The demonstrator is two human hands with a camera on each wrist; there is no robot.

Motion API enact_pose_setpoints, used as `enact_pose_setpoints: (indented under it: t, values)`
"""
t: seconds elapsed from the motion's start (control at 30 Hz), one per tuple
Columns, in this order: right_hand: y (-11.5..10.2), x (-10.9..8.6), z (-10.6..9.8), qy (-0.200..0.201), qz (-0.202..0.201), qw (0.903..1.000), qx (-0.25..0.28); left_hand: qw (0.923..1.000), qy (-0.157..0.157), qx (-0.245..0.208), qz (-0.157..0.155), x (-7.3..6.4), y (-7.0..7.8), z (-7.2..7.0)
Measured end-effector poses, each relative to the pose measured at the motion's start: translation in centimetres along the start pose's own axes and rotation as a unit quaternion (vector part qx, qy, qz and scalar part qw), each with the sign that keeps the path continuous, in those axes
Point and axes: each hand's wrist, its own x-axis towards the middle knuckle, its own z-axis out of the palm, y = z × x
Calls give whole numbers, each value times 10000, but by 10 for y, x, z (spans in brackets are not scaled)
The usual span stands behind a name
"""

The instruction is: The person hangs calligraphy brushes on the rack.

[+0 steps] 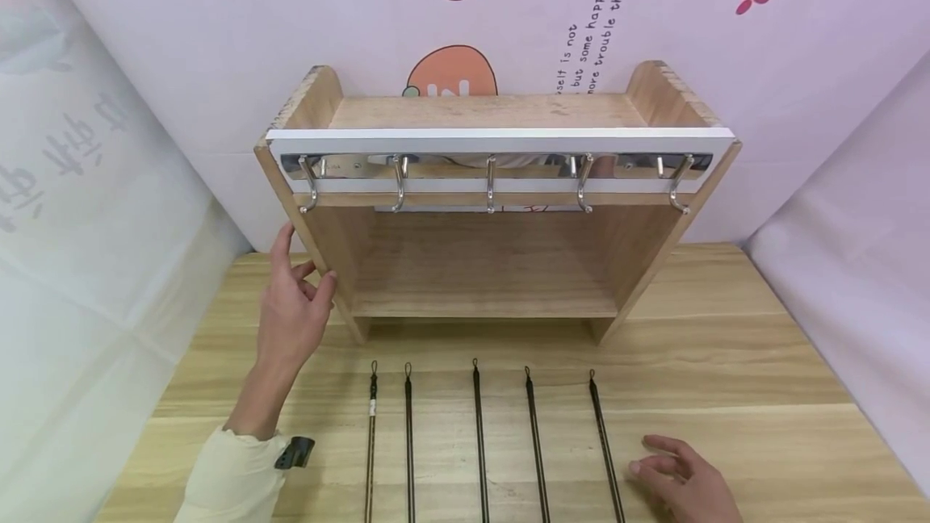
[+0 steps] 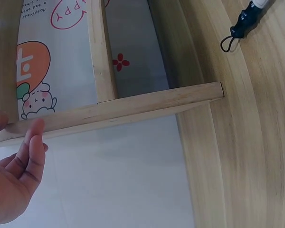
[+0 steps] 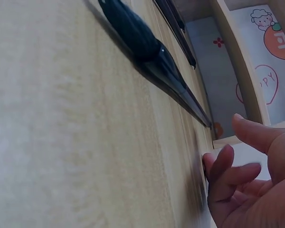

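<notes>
A wooden shelf (image 1: 487, 265) stands upright on the table, with a row of metal hooks (image 1: 490, 184) across its front rail. My left hand (image 1: 294, 305) holds its left side panel, thumb at the front edge and fingers along the outer face. In the left wrist view, the left hand (image 2: 16, 175) is at that panel's edge (image 2: 133, 107). Several calligraphy brushes (image 1: 479, 434) with looped ends lie side by side before the shelf. To the right of the rightmost brush (image 1: 605, 442), my right hand (image 1: 686, 479) hovers low with loosely bent fingers, holding nothing. A dark brush head (image 3: 128, 31) shows in the right wrist view.
The wood-grain table (image 1: 763, 361) is bounded by a printed white backdrop (image 1: 654, 14) behind and white cloth sides (image 1: 857, 208). The shelf's uprights rise above its top board at both ends. Its hooks project forward over the tabletop.
</notes>
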Motion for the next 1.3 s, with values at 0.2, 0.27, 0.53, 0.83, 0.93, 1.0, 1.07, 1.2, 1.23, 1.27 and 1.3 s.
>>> enact_pose_setpoints:
  t: [0.2,0.27,0.53,0.83,0.93,1.0,1.07,1.2,1.23,1.27,1.3]
  values:
    - [2,1,3,52,14,10000,-40,9998,-96,-139,-85,5,0,2]
    - [0,0,4,54,-9,9999,-120,9997,-139,-169,-93,6,0,2]
    - [-9,-3,10,120,-206,9988,-432,9993,-252,-264,13,6,-1,3]
    - [-14,-2,15,341,-480,9928,-1044,9998,-54,32,206,8,-5,4]
    - [-15,-2,17,411,-555,9912,-1133,9997,-15,67,243,9,-5,5]
    - [-16,-2,18,443,-608,9900,-1196,9996,-8,51,275,9,-6,5]
    - [-17,-2,19,454,-642,9889,-1258,9996,11,7,296,9,-6,5]
    - [-19,-2,21,462,-677,9861,-1449,9995,62,-82,307,8,-7,5]
    - [-19,-2,22,457,-680,9856,-1476,9994,71,-97,310,8,-7,6]
    - [-20,-2,23,461,-692,9849,-1517,9994,84,-111,314,7,-7,6]
    - [-20,-2,23,468,-701,9843,-1549,9994,94,-115,318,7,-7,6]
